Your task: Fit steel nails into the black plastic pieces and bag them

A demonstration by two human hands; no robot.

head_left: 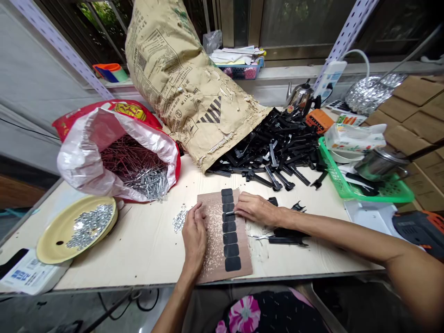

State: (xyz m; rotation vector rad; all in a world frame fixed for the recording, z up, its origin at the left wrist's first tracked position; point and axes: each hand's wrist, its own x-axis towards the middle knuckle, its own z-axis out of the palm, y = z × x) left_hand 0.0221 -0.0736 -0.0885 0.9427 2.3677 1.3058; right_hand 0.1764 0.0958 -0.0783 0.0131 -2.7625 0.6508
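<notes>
In the lower centre of the frame, a brown rectangular board (239, 259) lies on the pale wooden surface (145, 249), carrying a column of black rounded plastic pieces (231, 238). The left hand (194, 233) rests flat on the board's left edge, fingers loosely together. The right hand (255, 209) pinches a thin silver pin (231, 213) against one black piece. Above right, a heap of black plastic parts (277, 148) spills from a torn brown paper sack (187, 78).

This is a small makeshift assembly workshop. A plywood worktable (145, 249) at centre carries a torn paper sack (180, 78) spilling black plastic parts (277, 148), with a bag of nails (135, 162) at left. Perforated shelf uprights (347, 32) stand upper right.
</notes>
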